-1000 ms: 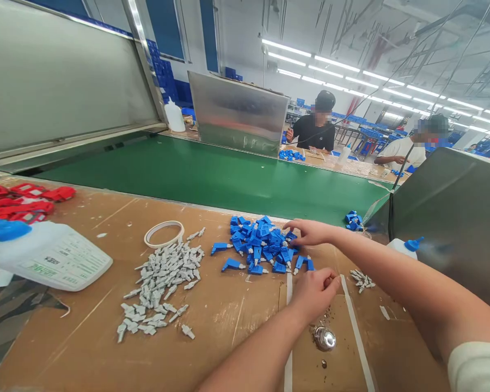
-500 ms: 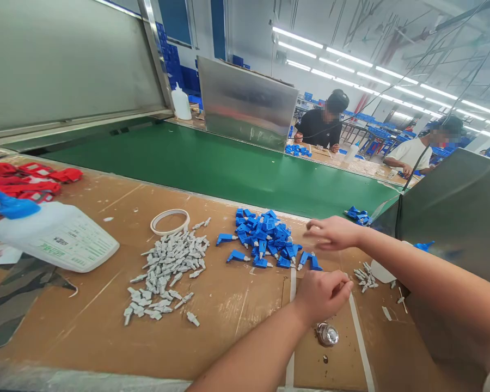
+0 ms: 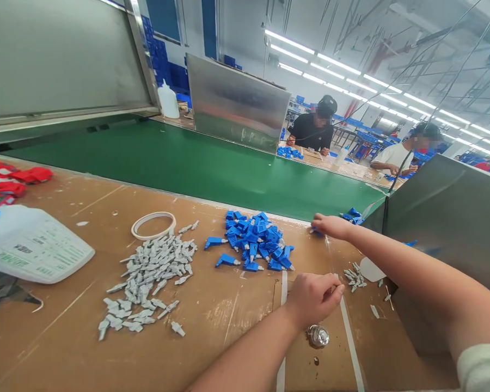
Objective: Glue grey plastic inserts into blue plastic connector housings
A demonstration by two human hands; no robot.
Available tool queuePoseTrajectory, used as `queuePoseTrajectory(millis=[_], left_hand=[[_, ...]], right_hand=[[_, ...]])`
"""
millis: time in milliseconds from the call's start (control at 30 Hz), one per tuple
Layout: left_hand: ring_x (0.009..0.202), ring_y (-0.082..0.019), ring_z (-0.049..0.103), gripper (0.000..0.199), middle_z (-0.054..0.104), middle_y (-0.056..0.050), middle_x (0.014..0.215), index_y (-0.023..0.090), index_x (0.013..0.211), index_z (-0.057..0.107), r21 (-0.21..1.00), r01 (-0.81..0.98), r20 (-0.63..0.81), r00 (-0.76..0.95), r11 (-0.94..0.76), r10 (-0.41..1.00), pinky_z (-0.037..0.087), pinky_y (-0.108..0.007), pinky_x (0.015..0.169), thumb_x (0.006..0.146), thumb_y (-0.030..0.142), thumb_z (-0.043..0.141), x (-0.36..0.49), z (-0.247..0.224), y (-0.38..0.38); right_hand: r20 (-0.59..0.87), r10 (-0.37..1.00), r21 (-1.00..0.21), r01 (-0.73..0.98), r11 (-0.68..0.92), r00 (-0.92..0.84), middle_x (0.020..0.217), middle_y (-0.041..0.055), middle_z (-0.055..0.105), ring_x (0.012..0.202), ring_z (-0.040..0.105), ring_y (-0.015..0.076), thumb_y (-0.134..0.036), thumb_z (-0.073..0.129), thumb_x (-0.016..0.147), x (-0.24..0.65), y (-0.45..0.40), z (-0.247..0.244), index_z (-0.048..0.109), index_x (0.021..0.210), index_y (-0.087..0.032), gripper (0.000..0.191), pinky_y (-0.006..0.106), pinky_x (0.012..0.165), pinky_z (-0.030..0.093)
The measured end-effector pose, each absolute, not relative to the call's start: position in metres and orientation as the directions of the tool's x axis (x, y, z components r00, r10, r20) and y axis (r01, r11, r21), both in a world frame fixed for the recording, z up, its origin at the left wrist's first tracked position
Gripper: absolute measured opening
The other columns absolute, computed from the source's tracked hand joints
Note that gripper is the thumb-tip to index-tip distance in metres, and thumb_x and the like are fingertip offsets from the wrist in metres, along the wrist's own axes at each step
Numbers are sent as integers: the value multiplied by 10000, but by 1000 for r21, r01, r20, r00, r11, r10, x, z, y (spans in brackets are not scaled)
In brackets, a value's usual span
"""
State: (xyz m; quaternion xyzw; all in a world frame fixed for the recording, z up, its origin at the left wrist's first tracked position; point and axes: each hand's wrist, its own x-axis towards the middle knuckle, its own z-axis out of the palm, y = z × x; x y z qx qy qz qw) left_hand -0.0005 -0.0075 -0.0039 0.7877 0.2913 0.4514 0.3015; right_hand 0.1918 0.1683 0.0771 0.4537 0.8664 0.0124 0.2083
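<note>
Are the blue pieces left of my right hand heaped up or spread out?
Mostly heaped: the blue pieces overlap one another, though two stick out on the left.

Brown tabletop (image 3: 212, 316), 2 white tape strips (image 3: 348, 332) running to near edge. Blue parts (image 3: 253, 239) heaped nr far edge, approx. mid. Grey parts (image 3: 155, 267) to L, tape roll (image 3: 142, 236) just beyond. Red parts (image 3: 4, 182) twd far L corner, bottle (image 3: 36, 245) nearer. Metal cup (image 3: 318, 336) R of ctr.

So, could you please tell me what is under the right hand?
A blue piece shows partly below the right hand; the hand covers the rest, and anything else there is hidden.
</note>
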Motion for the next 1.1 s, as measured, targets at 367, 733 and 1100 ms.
queuePoseTrajectory(millis=[367, 733, 1100], left_hand=[[613, -134, 647, 215, 693, 24, 645, 227, 918, 725, 741, 223, 508, 431, -634, 746, 386, -267, 607, 1001, 344, 564, -1, -3, -8], [606, -134, 626, 219, 697, 23, 662, 219, 918, 735, 748, 217, 508, 422, -627, 751, 375, -283, 606, 998, 333, 567, 0, -3, -7], [608, -131, 625, 205, 695, 26, 663, 225, 916, 736, 772, 221, 476, 421, -596, 772, 358, -269, 608, 994, 332, 579, 1, -4, -6]], right_hand=[[-268, 843, 181, 835, 519, -466, 1176, 102, 676, 945, 678, 203, -426, 491, 1058, 145, 171, 87, 701, 1168, -244, 299, 287, 814, 473], [-253, 592, -326, 644, 692, -765, 1125, 70, 619, 851, 619, 165, -424, 693, 925, 123, 123, 50, 625, 1214, -201, 371, 258, 732, 460], [-262, 635, -57, 668, 742, -727, 1194, 91, 613, 884, 646, 204, -467, 639, 959, 109, 124, 58, 649, 1302, -256, 403, 282, 739, 430]])
